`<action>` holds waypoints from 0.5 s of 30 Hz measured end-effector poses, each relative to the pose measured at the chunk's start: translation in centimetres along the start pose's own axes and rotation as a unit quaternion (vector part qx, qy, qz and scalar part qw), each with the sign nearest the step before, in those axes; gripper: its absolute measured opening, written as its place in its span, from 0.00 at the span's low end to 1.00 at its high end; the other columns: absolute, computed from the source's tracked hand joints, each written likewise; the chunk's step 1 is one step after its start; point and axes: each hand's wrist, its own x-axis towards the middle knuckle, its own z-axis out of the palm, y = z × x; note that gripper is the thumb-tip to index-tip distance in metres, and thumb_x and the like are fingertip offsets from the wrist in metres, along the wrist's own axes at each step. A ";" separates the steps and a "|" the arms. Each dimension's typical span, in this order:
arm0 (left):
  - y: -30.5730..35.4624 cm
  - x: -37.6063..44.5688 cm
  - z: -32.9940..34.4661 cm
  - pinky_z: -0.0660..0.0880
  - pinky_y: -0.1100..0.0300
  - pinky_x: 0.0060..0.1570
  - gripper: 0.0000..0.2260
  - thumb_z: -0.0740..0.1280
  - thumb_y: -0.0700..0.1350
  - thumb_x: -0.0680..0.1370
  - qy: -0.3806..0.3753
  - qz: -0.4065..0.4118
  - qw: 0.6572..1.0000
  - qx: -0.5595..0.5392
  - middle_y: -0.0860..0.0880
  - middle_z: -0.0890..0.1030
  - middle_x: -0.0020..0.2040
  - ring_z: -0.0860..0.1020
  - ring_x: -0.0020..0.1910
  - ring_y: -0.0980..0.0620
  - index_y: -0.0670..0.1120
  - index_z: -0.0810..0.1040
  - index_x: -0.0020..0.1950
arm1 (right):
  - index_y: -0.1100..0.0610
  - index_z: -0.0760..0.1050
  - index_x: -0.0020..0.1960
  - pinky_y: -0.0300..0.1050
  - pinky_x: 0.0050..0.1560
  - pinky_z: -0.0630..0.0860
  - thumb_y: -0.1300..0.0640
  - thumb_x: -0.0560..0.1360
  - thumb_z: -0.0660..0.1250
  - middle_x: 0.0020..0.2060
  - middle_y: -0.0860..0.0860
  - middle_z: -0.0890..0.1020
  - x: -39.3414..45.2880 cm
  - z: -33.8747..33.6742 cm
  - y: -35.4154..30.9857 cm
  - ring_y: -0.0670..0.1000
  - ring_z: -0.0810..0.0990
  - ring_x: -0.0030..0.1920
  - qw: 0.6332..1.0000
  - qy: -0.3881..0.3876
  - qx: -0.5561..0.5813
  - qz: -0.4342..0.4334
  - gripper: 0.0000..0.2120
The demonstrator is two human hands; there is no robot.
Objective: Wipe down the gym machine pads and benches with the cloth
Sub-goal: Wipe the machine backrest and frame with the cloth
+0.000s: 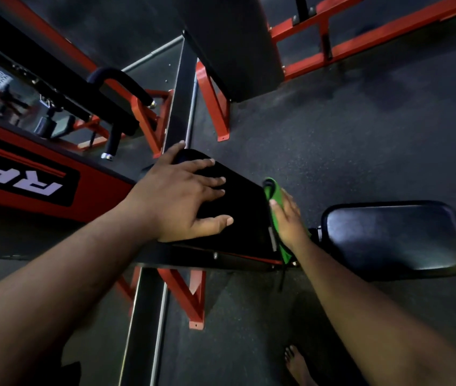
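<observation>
Landmark: the black back pad (238, 207) at centre; everything placed from it.

Far left of the pad, we note a red-and-black machine panel (20, 174) with white lettering, cut off by the frame. Above-left of the pad, a padded black handle (121, 82) on a red frame (148, 118).

On the pad itself: left hand (182, 196), fingers straight and spread, palm flat on the top surface, holding nothing. We judge it is there to steady the pad against pressure from the other side.

On the pad's right edge: green cloth (272, 190), folded, lying along the side face. Right hand (288, 218) presses it to that face with fingers laid flat over it; whether the thumb hooks round the cloth we cannot tell. The flat press suits a wipe along the narrow edge.

Right of the pad, just apart: a black seat cushion (394, 238), sheen on top, untouched now. We judge it is a surface yet to wipe.

Below the pad, a bare foot (296, 363) on dark rubber floor (360, 135).
</observation>
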 end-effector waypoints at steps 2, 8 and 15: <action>0.0 0.2 0.1 0.43 0.37 0.78 0.38 0.40 0.75 0.75 0.003 -0.004 1.000 -0.001 0.61 0.68 0.76 0.55 0.81 0.55 0.59 0.74 0.73 | 0.55 0.55 0.82 0.51 0.81 0.48 0.42 0.85 0.55 0.82 0.56 0.56 -0.5 -0.4 3.0 0.54 0.52 0.82 0.997 -0.002 0.014 0.075 0.31; 0.4 0.5 0.3 0.44 0.39 0.77 0.39 0.40 0.76 0.74 0.019 -0.018 0.999 -0.020 0.63 0.71 0.75 0.56 0.81 0.57 0.59 0.76 0.71 | 0.53 0.58 0.82 0.52 0.80 0.48 0.39 0.81 0.54 0.81 0.50 0.59 -0.8 1.3 -3.5 0.51 0.54 0.81 0.999 0.035 -0.010 -0.003 0.33; 0.2 0.3 0.1 0.46 0.38 0.78 0.37 0.41 0.75 0.75 0.016 -0.026 0.999 -0.014 0.63 0.70 0.75 0.56 0.80 0.57 0.60 0.76 0.71 | 0.52 0.68 0.76 0.60 0.77 0.60 0.26 0.74 0.49 0.76 0.56 0.69 2.0 0.0 0.8 0.57 0.64 0.77 0.998 0.010 0.002 0.063 0.42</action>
